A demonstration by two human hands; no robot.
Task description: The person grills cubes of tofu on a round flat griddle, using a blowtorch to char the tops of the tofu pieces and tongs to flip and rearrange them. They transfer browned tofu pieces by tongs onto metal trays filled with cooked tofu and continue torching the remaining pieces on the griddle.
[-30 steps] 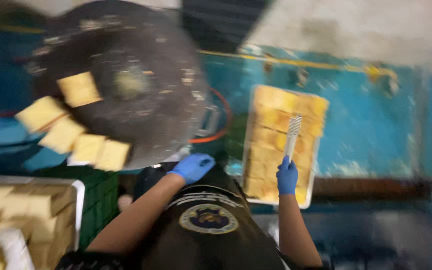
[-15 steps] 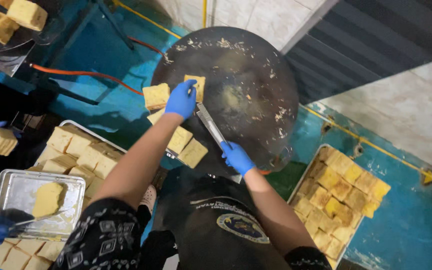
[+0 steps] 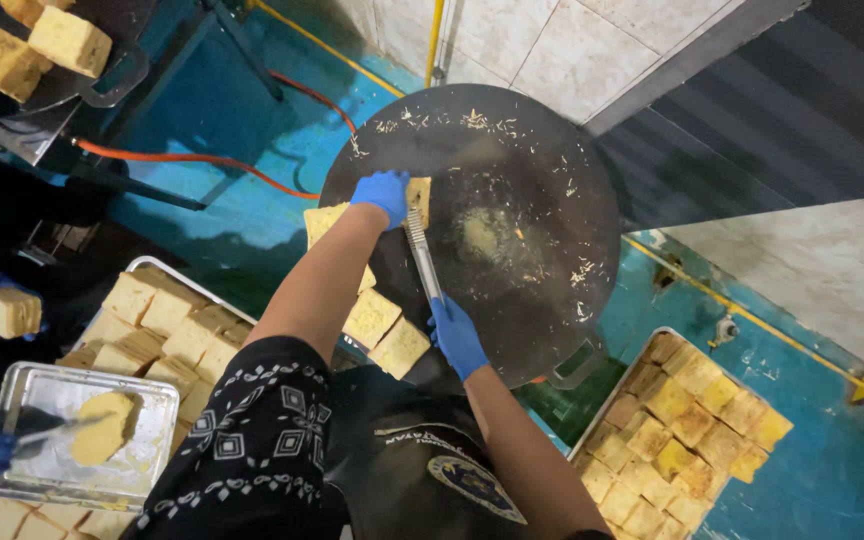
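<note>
Blue-gloved, the left hand [image 3: 384, 196] presses its fingers onto a yellow bread slice [image 3: 418, 198] on the round black griddle [image 3: 532, 180]. The right hand [image 3: 457, 338], fingers wrapped tight, holds metal tongs [image 3: 422, 255] reaching toward that slice. More slices [image 3: 384, 330] lie along the griddle's near edge.

Both the left hand [image 3: 384, 193] and the right hand [image 3: 456, 336] wear bright blue gloves. The round flat iron griddle [image 3: 542, 170] is black, flecked with pale crumbs. The square bread slices [image 3: 384, 330] on it are pale yellow with tan crusts. The long metal tongs [image 3: 422, 255] are silver. The sleeve [image 3: 252, 440] is black with a white geometric pattern. The floor [image 3: 242, 140] is painted turquoise blue
</note>
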